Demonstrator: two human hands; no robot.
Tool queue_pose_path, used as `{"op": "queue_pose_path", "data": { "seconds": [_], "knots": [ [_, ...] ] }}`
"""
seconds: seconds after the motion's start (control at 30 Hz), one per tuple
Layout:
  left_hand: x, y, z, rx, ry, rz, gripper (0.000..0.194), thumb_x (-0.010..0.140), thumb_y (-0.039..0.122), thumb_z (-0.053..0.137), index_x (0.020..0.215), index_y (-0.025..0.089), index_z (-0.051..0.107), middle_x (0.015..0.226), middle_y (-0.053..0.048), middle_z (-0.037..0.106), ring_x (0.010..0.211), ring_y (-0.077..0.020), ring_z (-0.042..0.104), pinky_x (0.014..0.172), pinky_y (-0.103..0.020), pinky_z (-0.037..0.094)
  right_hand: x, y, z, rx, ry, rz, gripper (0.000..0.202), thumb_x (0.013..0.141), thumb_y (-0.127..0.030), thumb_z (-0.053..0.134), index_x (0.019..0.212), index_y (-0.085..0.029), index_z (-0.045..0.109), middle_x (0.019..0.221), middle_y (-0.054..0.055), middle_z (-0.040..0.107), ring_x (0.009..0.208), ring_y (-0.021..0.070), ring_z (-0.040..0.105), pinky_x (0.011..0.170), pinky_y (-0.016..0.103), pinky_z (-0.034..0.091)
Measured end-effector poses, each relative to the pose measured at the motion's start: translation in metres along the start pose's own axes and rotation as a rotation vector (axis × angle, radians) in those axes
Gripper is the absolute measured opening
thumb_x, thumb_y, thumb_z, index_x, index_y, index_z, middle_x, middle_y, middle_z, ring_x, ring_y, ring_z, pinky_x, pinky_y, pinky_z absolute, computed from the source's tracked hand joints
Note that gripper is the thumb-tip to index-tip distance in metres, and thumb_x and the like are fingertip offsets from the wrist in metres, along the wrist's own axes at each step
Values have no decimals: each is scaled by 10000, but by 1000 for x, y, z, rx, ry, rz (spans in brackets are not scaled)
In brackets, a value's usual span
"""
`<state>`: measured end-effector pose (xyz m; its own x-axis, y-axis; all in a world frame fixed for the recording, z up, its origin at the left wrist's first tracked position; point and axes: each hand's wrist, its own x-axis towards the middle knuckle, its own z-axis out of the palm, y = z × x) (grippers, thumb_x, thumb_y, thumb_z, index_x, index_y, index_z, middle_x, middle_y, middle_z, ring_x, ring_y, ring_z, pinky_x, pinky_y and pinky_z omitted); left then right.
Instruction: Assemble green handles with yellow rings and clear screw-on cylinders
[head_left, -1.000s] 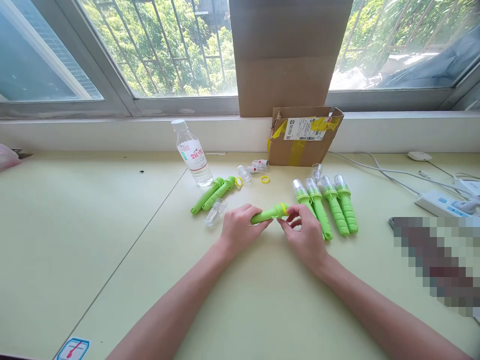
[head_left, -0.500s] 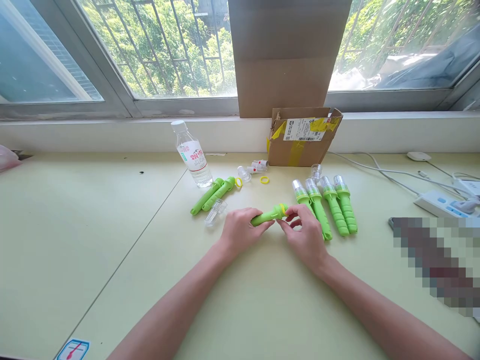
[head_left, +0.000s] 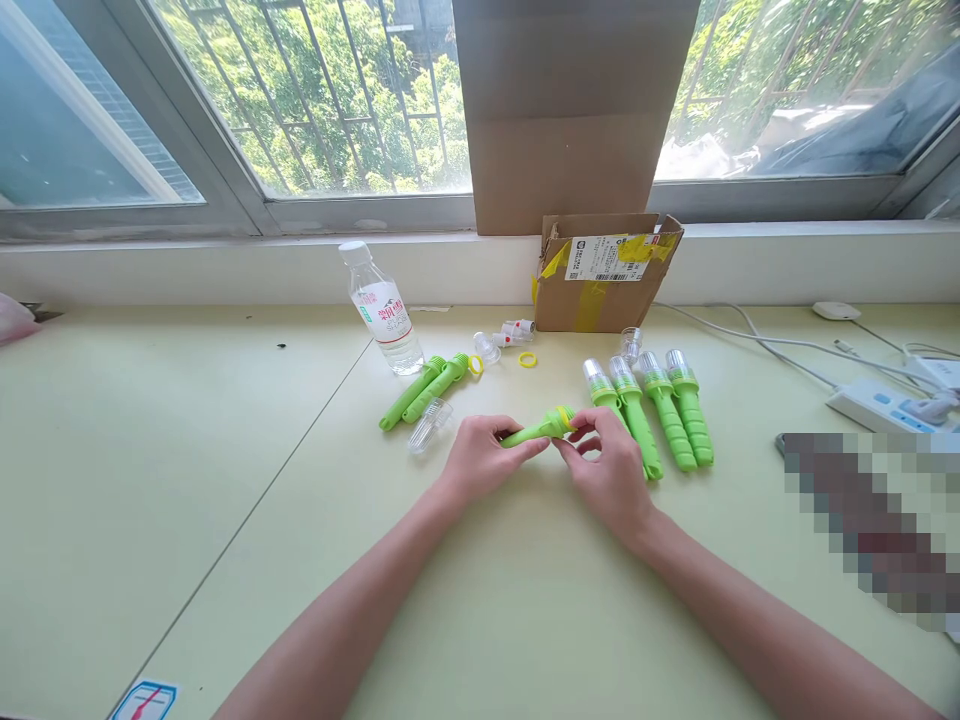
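Observation:
My left hand (head_left: 481, 458) is closed around the lower end of a green flashlight-like handle (head_left: 531, 433), held nearly level just above the table. A yellow ring (head_left: 564, 419) sits around the handle's right end. There the fingertips of my right hand (head_left: 609, 462) pinch at the ring and rim. Left of my hands, two more green handles (head_left: 439, 388) lie side by side, a clear ribbed cap (head_left: 430, 425) in front of them. Several green sticks with clear caps (head_left: 679, 420) lie on the right, partly behind my right hand.
Loose yellow rings (head_left: 528, 360) and small clear-and-white parts (head_left: 514, 333) lie farther back. A water bottle (head_left: 382, 310) stands at back left, and a cardboard box (head_left: 600, 290) by the window. A clear cap (head_left: 631, 344), cables and a power strip (head_left: 885, 408) are on the right.
My hands stay almost in place around the handle. My left thumb now covers slightly more of its lower side. The other things have not moved.

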<state>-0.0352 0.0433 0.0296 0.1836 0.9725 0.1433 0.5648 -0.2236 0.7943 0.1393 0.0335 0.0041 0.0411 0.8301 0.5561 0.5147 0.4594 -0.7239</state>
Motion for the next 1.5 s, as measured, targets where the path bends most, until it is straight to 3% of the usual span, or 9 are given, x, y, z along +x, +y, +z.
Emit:
{"op": "queue_pose_path", "data": {
  "seconds": [0.23,0.47,0.6,0.7,0.8,1.2,1.5],
  "knots": [
    [2,2,-5,-174,-119,-159,429,739,569,679,642,153,647,541,15,563,439,-98,476,433,-234,317,-1,-1,-1,1,-9,-14,149,851,-305,643,852,-215,524,823,19,563,634,144,594,506,290,554],
    [3,7,-11,-230,-200,-200,400,737,546,688,638,163,631,542,20,559,431,-96,502,419,-223,337,-3,0,1,-2,7,-44,138,863,-301,637,869,-221,524,829,20,565,650,149,603,528,300,566],
    [3,3,-6,-202,-131,-105,322,673,454,765,814,198,632,638,46,587,483,-92,497,448,-219,370,-2,2,0,-6,22,-23,150,860,-322,636,845,-217,530,794,14,566,634,151,610,509,299,567],
    [3,-2,-1,-136,-22,3,247,679,368,766,741,186,611,719,27,631,596,-109,533,548,-236,419,-1,2,0,-9,37,-12,145,852,-316,641,843,-215,536,786,14,571,648,157,614,502,296,566],
    [3,-3,0,-128,-12,20,218,723,373,731,724,176,639,674,19,624,630,-125,540,574,-246,414,-1,1,0,3,33,-5,141,842,-298,652,866,-211,542,810,22,578,672,163,627,517,300,574],
    [3,6,-10,-312,-124,-219,313,669,452,775,724,172,646,582,30,571,522,-115,553,464,-221,381,0,4,0,26,-88,-8,121,854,-260,590,943,-217,520,897,58,577,754,194,630,535,325,586],
    [5,-1,-10,-406,-256,-249,331,717,483,734,752,163,660,664,-10,629,534,-124,589,449,-221,408,-2,1,0,-1,-33,-6,93,845,-217,590,884,-220,505,845,27,570,647,154,602,545,314,565]
  ]
}}
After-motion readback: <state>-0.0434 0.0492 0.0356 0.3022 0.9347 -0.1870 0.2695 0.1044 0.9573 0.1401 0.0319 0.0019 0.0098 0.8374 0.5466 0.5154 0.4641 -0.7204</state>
